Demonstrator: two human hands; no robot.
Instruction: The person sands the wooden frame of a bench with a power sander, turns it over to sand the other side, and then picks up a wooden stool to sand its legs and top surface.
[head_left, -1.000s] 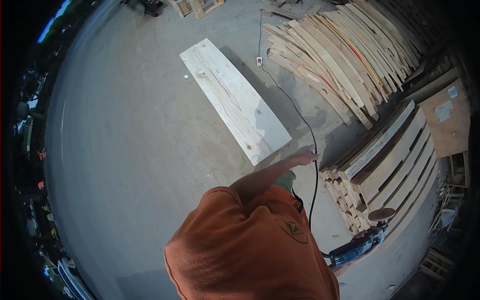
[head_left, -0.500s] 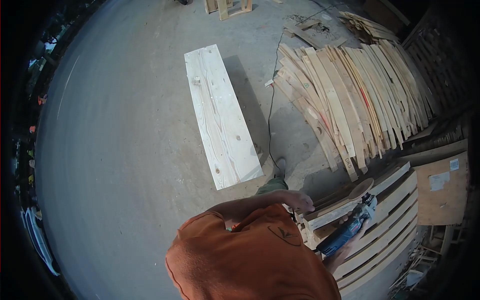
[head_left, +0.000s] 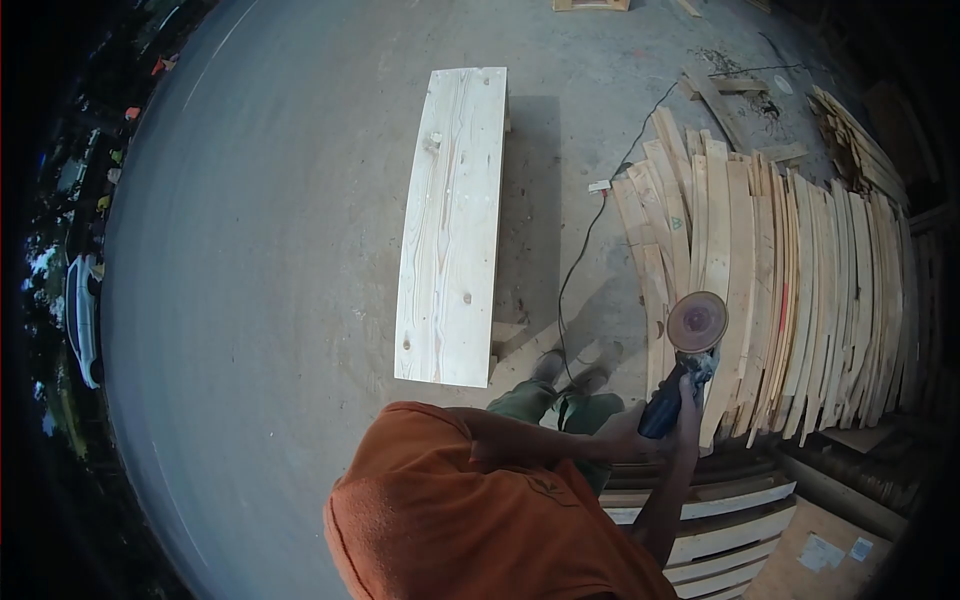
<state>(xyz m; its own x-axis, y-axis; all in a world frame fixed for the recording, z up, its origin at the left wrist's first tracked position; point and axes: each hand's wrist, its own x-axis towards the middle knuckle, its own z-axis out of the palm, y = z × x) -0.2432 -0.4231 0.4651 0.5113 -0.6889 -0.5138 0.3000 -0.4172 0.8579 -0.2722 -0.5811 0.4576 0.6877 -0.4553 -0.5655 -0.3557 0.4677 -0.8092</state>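
A long wooden bench (head_left: 450,225) stands at eleven o'clock, stacked planks (head_left: 790,280) at two, and a black cord (head_left: 585,245) trails between. Right hand (head_left: 688,395) is wrapped around the blue sander (head_left: 680,375); left hand (head_left: 625,435) reaches toward its handle, grip unclear.

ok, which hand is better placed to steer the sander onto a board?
Right, probably. The right hand grips the sander close behind its disc, over the stacked boards. The left hand is back at the tail with that arm crossed over the body; its grip is unclear.
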